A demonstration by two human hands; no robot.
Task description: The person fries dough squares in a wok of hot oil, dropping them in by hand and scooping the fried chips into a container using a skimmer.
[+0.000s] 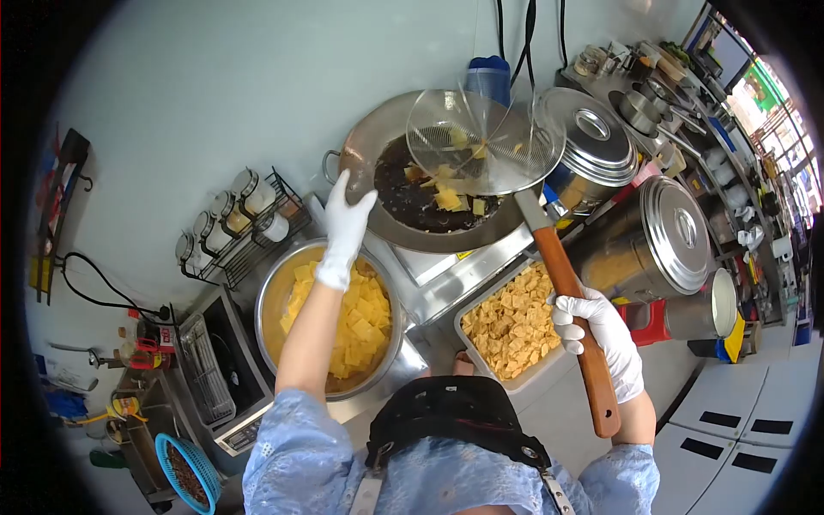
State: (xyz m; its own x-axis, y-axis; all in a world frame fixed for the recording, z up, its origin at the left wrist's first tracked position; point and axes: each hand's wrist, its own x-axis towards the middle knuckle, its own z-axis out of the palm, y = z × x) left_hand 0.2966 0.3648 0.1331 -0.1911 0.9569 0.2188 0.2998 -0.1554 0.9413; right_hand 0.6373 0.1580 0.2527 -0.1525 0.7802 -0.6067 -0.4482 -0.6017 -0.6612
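My left hand (345, 227), in a white glove, is at the near left rim of a wide wok (365, 154), above a steel bowl (264, 300) of flat yellow pieces (360, 322). Its fingers are stretched apart and nothing shows in them. My right hand (596, 330), also gloved, is wrapped round the wooden handle of a wire-mesh skimmer (524, 154). The skimmer's round mesh head hangs over the right part of the wok. Below and beside the mesh, several yellow pieces (447, 199) lie in dark oil (395, 193).
A tray (461, 322) of golden crisp pieces (515, 322) stands below the wok, left of my right hand. Lidded steel pots (674, 227) are to the right. A wire rack (257, 223) with jars is on the left, above a countertop appliance (219, 360). Cords hang behind the wok.
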